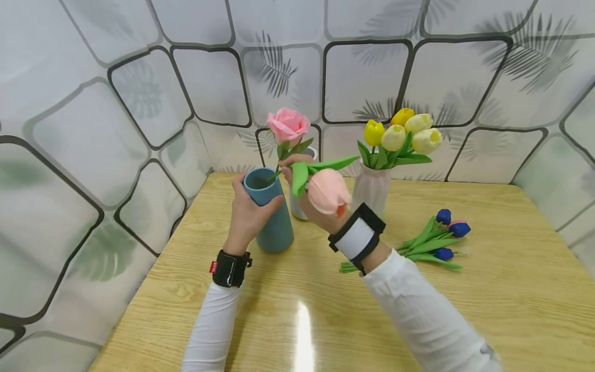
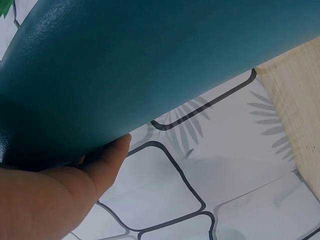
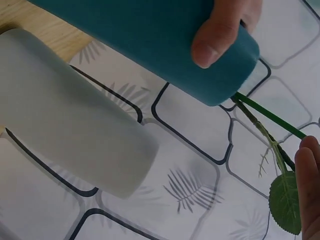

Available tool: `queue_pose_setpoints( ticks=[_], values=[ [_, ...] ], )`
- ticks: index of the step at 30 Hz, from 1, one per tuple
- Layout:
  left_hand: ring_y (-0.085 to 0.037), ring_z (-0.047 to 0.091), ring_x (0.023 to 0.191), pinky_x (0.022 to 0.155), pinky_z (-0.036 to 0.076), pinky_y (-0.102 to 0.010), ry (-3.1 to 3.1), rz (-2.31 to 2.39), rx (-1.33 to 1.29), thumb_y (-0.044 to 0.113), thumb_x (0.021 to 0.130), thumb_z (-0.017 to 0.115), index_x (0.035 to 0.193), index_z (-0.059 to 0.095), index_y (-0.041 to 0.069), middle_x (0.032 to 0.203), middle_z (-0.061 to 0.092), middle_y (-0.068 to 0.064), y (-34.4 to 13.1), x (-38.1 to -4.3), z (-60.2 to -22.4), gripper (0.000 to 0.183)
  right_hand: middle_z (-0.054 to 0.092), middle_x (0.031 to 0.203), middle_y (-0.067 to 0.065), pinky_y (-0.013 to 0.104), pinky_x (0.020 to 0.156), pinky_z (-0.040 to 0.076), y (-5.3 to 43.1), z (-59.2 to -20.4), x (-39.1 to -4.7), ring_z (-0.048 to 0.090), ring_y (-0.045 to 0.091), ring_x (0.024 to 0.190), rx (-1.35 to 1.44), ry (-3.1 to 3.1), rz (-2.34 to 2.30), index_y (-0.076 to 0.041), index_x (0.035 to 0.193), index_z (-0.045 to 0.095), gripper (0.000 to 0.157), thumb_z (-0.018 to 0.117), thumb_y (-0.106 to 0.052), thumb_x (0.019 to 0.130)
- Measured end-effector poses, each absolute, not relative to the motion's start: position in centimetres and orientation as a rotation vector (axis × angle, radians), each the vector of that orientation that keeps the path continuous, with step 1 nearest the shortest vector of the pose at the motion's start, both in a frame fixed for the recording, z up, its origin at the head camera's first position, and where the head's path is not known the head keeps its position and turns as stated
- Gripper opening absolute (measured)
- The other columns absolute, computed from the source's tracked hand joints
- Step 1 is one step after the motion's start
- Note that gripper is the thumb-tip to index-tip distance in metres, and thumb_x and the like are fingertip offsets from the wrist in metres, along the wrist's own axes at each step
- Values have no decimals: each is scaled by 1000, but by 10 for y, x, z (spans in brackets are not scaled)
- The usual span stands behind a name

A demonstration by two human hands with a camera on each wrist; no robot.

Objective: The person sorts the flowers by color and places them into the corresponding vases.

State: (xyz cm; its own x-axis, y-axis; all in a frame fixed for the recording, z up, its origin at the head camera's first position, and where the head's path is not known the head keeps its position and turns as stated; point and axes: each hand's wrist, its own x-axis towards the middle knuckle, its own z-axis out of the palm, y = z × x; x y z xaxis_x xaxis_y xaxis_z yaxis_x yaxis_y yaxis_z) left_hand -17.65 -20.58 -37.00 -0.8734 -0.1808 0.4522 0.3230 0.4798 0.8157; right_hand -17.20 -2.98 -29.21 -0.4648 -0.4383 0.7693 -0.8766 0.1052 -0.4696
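Note:
My left hand (image 1: 251, 214) grips a blue vase (image 1: 275, 227) near its rim, with the thumb across the front; the vase leans a little to the left. In the left wrist view, the dark side of the vase fills the top above the thumb. My right hand (image 1: 309, 194) pinches flower stems just right of the vase mouth. A pink rose (image 1: 288, 125) stands above these fingers, and a pale pink tulip (image 1: 329, 191) droops over the back of the hand. The right wrist view shows a green stem (image 3: 270, 115) and the leafy rose stem (image 3: 257, 122) both reaching into the vase mouth.
A pale grey vase (image 3: 80, 115) stands right behind the blue one. Further right, a white ribbed vase (image 1: 372, 190) holds yellow and cream tulips (image 1: 394, 137). Blue tulips (image 1: 437, 237) with green leaves lie on the wooden table (image 1: 279, 320). Patterned cloth (image 1: 288, 67) surrounds the table's back and sides.

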Motion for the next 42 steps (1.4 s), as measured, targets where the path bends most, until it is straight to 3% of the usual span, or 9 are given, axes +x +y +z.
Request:
queue_pose_setpoints(
  ticks=[3,7,10,14,21,23,27,33,42],
  values=[
    [-24,53,98,80,47,-52,-2240,-1386,-122,35,68,78,133,24,13,119,52,-13,-206,-177,-370,87,61,98,20,39,83,49,-34,-299,-187,57,24,94,1209,-1845,1394,6,103,58,17,56,2,87],
    [-24,53,98,80,47,-52,-2236,-1385,-131,37,68,78,132,24,12,118,52,-13,-207,-178,-371,87,59,78,16,40,67,51,-41,-302,-199,57,24,75,1098,-2005,1038,2,95,57,11,57,-8,90],
    [-22,53,98,80,47,-51,-2239,-1381,-135,39,68,77,132,24,12,118,52,-12,-207,-179,-372,87,56,74,13,39,57,49,-47,-301,-204,52,23,62,1056,-2172,801,0,100,55,15,51,-14,94],
    [-22,53,96,78,48,-50,-2251,-1395,-125,42,68,77,132,23,13,117,52,-13,-207,-180,-373,88,61,76,10,37,56,48,-55,-295,-207,55,18,61,1056,-2418,702,-4,109,59,24,45,-20,98],
    [-23,53,97,78,48,-51,-2280,-1389,-98,44,69,75,134,21,14,119,51,-13,-206,-178,-372,90,56,63,3,28,49,39,-59,-296,-218,49,13,54,884,-2499,968,-10,77,60,23,58,-29,90],
    [-23,53,96,77,48,-51,-2276,-1380,-108,43,69,75,134,20,14,118,51,-13,-205,-178,-373,89,58,63,2,27,49,39,-58,-299,-221,49,11,53,867,-2471,1017,-11,78,61,19,61,-27,88],
    [-23,53,94,76,48,-51,-2263,-1370,-125,42,70,75,134,21,14,117,52,-13,-205,-179,-372,88,65,64,5,28,47,46,-52,-305,-222,56,10,49,900,-2471,1206,-9,85,67,15,56,-18,90],
    [-23,53,95,76,48,-51,-2274,-1363,-108,43,68,76,135,21,13,118,51,-12,-205,-181,-373,91,66,74,14,32,51,51,-40,-324,-218,59,16,51,916,-2429,1443,3,97,66,22,46,-1,90],
    [-24,52,98,78,47,-53,-2279,-1403,-79,42,68,76,135,21,15,120,50,-12,-205,-179,-372,91,68,83,12,33,47,48,-9,-367,-195,59,17,56,845,-2547,1408,-2,104,66,22,48,-8,92]
  ],
)
